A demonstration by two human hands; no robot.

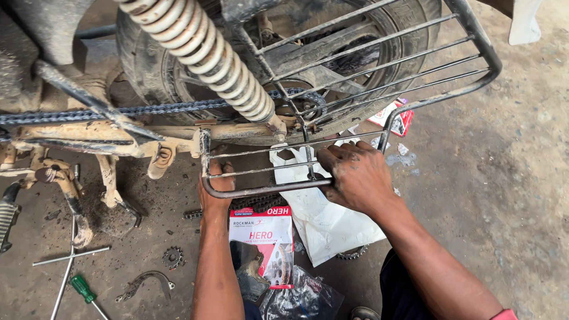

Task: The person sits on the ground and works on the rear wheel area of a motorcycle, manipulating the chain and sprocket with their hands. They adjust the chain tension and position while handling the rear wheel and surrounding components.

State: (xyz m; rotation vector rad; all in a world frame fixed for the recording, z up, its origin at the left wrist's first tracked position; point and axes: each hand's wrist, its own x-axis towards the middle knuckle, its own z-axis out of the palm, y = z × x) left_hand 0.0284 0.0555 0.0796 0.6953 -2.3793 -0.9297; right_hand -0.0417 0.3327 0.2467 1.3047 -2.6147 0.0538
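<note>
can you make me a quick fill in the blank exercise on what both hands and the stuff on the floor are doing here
1. Both hands grip the lower bar of a metal ____ guard beside the rear wheel.
2. The screwdriver on the floor has a ____ handle.
3. The coil spring above the drive chain is coloured ____.
4. The left hand and right hand are both ____ around the bar.

Missing words: wire; green; cream; closed
</note>
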